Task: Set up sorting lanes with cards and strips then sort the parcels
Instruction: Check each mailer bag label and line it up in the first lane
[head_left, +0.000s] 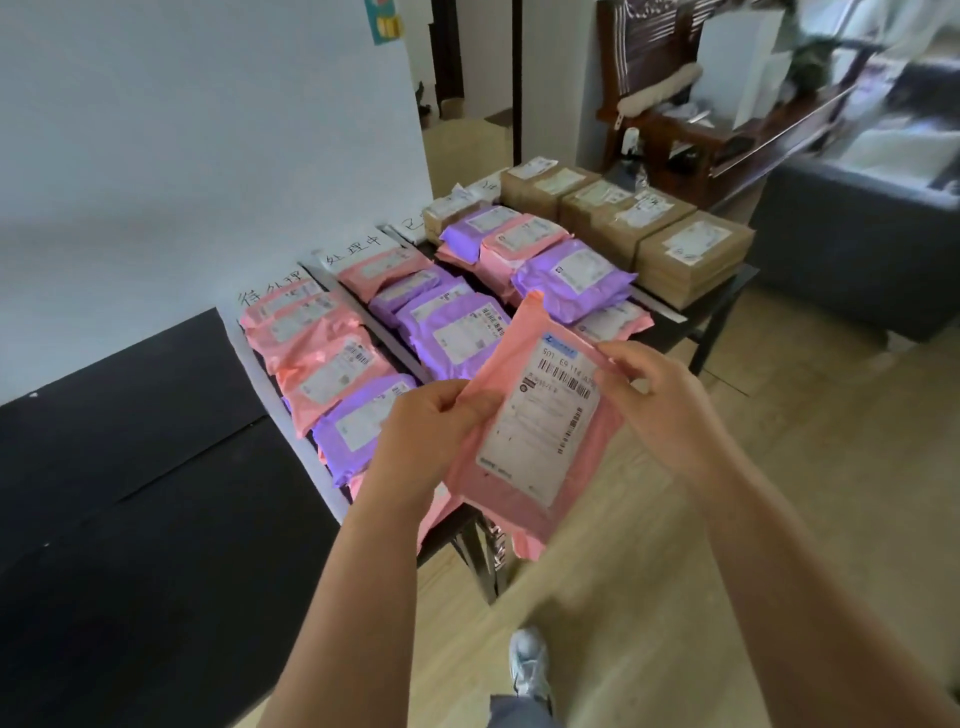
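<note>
Left hand (431, 421) and right hand (660, 400) fingers grip a pink parcel (519, 483) labelled "E9"; lane cards (270, 293) (353, 249) read 待处理, 处理中.

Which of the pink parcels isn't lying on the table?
The pink parcel nearest the camera: the left hand and right hand grip its edges, holding it up; the other pink parcels lie flat.

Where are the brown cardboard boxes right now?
Head view, right of centre: the brown cardboard boxes line the dark table's far right edge, directly beside a purple plastic mailer bag.
</note>
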